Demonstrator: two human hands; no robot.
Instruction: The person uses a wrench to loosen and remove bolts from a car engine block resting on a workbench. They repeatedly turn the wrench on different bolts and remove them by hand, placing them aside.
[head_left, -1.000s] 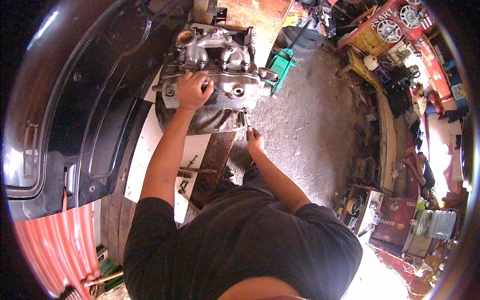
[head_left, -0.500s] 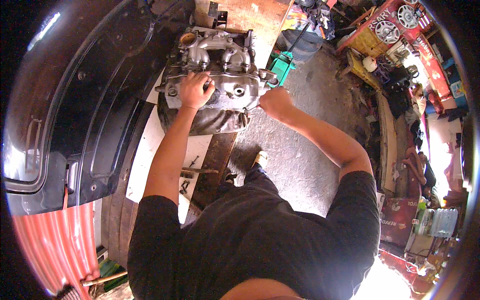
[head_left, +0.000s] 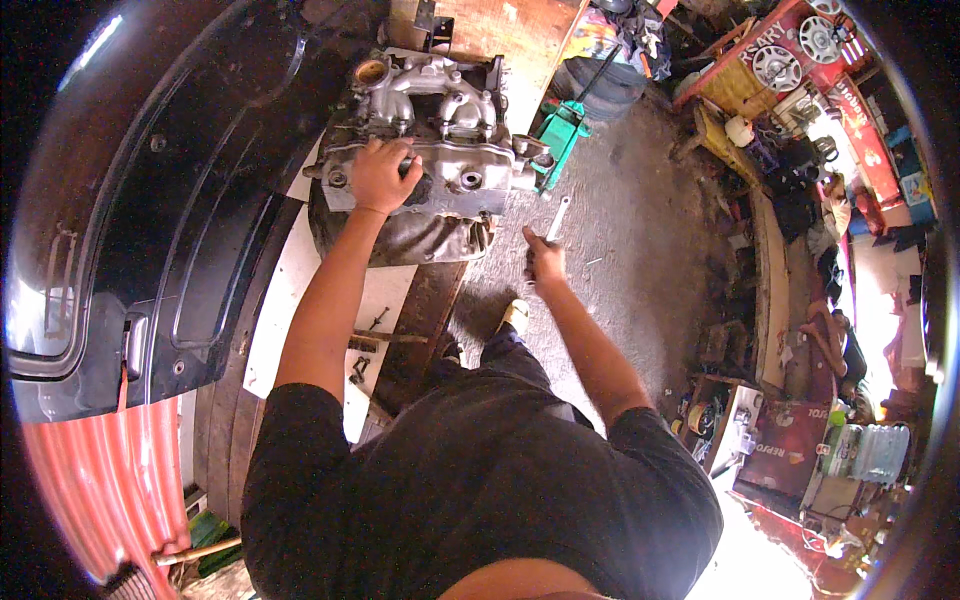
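The right hand (head_left: 545, 262), near the frame's centre, hides the lower end of a metal wrench (head_left: 559, 217) closed in its fingers; the shank juts upward, apart from the engine (head_left: 450, 178). At upper centre, the left hand (head_left: 383, 177) covers part of that engine, touching it; whether its bent fingers grip anything cannot be told.

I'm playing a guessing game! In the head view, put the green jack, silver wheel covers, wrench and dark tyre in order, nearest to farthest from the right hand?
1. Wrench: in the right hand.
2. Green jack: floor ahead.
3. Dark tyre: behind the jack.
4. Silver wheel covers: upper right.
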